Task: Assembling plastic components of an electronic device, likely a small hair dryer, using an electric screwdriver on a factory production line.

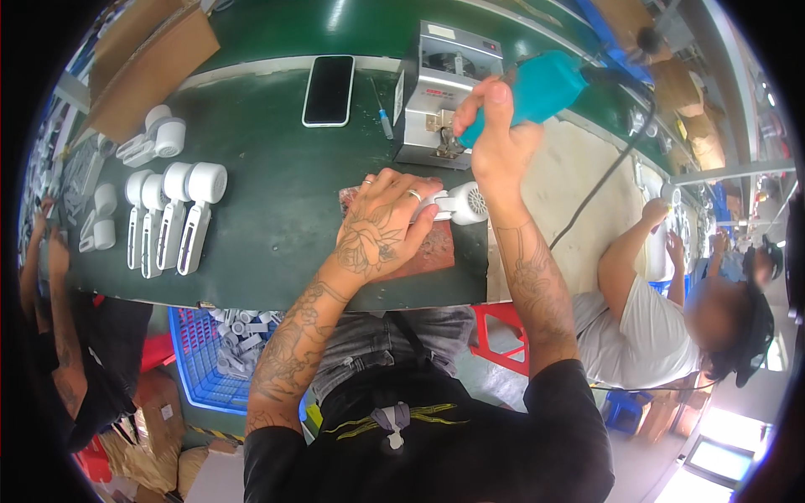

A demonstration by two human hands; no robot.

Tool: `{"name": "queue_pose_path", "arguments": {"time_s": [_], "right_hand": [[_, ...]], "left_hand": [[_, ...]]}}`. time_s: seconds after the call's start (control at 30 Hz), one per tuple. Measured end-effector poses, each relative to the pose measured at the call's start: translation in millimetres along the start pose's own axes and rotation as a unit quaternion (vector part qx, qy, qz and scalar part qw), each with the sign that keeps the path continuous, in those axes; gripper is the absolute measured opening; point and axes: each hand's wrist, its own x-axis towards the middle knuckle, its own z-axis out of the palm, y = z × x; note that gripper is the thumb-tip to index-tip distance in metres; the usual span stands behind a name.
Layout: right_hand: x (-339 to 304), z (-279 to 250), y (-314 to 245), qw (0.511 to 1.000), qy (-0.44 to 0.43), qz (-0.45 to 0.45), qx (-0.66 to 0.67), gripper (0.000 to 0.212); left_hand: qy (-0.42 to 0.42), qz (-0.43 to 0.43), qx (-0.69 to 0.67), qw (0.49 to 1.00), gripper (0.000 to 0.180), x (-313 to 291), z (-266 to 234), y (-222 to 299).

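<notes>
My left hand (381, 225) is closed over a white handheld fan (470, 204), pressing it onto a reddish pad (438, 250) on the green bench. The fan's round grille head pokes out to the right of my fingers; most of its handle is under the hand. My right hand (506, 142) grips a teal electric screwdriver (543, 85) with a black cable at its rear. Its front end is at the face of a grey screw feeder (444, 71), where a bracket sits; whether the tip touches it I cannot tell.
Several white fans (201, 222) lie in a row on the left, with more parts behind. A phone (328, 92) and a small blue-handled screwdriver (385, 121) lie near the feeder. Below the bench is a blue basket (197, 369) of grey parts. Co-workers (641, 327) sit on either side.
</notes>
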Motion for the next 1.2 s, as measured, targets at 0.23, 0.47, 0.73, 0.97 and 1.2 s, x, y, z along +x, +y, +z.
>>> {"name": "queue_pose_path", "arguments": {"time_s": [0.23,0.47,0.73,0.97,1.2], "right_hand": [[-48,-22,-31,0.994,-0.004,0.091,0.059,0.060],[-59,-26,-23,0.993,-0.027,0.068,0.091,0.041],[-70,-28,-13,0.995,-0.040,0.073,0.049,0.055],[-61,-25,-12,0.994,-0.045,0.072,0.076,0.049],[-66,-28,-12,0.996,-0.039,0.066,0.044,0.051]], "left_hand": [[-0.001,-0.001,0.009,1.000,0.029,3,0,0],[-0.034,-0.008,0.013,0.999,0.032,3,-2,-3],[-0.030,-0.008,0.009,0.999,0.032,-2,4,-1],[-0.038,-0.018,0.017,0.999,0.030,5,-4,0],[-0.047,-0.020,0.029,0.998,0.034,6,-1,3]]}}
